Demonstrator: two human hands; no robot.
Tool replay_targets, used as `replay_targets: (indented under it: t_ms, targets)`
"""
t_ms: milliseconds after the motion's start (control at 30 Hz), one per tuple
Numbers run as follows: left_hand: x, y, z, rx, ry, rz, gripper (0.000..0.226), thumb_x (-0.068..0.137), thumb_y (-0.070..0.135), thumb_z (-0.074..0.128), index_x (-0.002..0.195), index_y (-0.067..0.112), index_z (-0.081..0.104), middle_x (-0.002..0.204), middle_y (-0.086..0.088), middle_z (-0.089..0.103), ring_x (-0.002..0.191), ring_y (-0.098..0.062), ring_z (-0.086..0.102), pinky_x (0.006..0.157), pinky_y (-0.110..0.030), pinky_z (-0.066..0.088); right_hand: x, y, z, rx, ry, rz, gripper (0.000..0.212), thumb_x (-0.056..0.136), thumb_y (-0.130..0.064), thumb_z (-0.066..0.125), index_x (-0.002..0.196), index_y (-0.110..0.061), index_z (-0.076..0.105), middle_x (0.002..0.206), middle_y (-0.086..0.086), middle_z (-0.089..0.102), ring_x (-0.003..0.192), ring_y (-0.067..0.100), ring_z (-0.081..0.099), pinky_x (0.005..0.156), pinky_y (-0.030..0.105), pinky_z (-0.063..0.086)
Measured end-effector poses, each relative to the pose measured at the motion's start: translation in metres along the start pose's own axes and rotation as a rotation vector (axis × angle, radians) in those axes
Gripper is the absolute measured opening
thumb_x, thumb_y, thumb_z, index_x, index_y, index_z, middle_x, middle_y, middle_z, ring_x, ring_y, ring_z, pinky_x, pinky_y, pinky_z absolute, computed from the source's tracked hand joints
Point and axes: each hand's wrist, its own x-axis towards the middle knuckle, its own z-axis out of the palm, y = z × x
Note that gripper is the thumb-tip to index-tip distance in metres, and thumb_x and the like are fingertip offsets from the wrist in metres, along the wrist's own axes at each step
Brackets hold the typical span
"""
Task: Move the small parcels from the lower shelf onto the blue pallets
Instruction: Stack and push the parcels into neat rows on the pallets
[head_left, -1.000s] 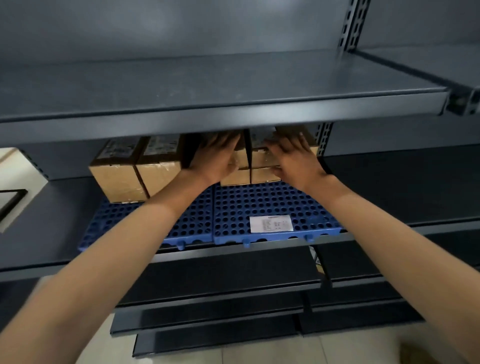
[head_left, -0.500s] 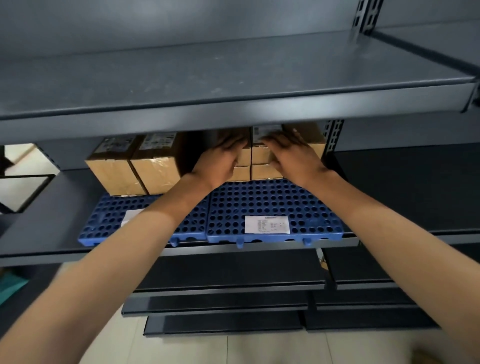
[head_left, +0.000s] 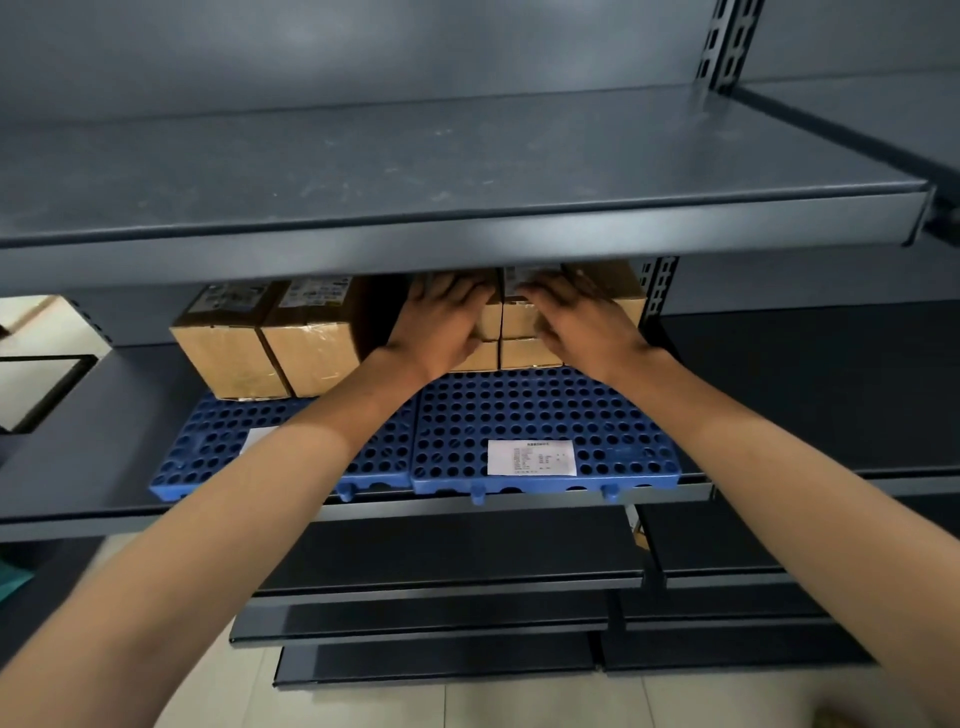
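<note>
Several small brown parcels (head_left: 525, 354) sit in a two-high stack at the back of the right blue pallet (head_left: 519, 415), on the middle shelf. My left hand (head_left: 441, 322) lies over the top and front of the stack's left parcels, fingers curled on them. Over the right parcels (head_left: 605, 280), my right hand (head_left: 582, 322) grips the same way. The shelf above hides the parcel tops and my fingertips. A second blue pallet (head_left: 218, 452) joins on the left.
Two larger taped cartons (head_left: 228, 358) (head_left: 317, 348) stand at the back of the left pallet. A white label (head_left: 531, 457) lies on the right pallet's front. The grey upper shelf edge (head_left: 467, 244) hangs low over the stack. Dark lower shelves (head_left: 447, 561) show below.
Both hands have stayed on the stacked small parcels, barely shifting. My view has moved slightly, so the upper shelf covers more of the parcel tops.
</note>
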Motion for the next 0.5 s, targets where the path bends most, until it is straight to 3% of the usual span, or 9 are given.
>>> replay_targets:
  t_ms: [300, 500]
  targets:
    - [0.008, -0.001, -0.001, 0.019, 0.032, 0.038, 0.069, 0.075, 0.032, 0.076, 0.133, 0.014, 0.045, 0.14, -0.01, 0.046, 0.133, -0.033, 0.038, 0.11, -0.05, 0.032, -0.002, 0.01, -0.011, -0.019, -0.034, 0.037, 0.062, 0.094, -0.032, 0.057, 0.149, -0.022, 0.031, 0.153, 0.012, 0.037, 0.139, 0.034, 0.036, 0.114, 0.048, 0.034]
    - [0.015, 0.001, -0.004, -0.021, -0.008, 0.069, 0.089, 0.077, 0.035, 0.075, 0.149, 0.021, 0.026, 0.156, -0.008, 0.028, 0.143, -0.032, 0.025, 0.112, -0.053, 0.03, -0.012, 0.028, -0.014, -0.083, -0.116, 0.069, 0.081, 0.086, -0.039, 0.066, 0.152, -0.021, 0.022, 0.158, 0.014, 0.025, 0.145, 0.037, 0.022, 0.118, 0.055, 0.02]
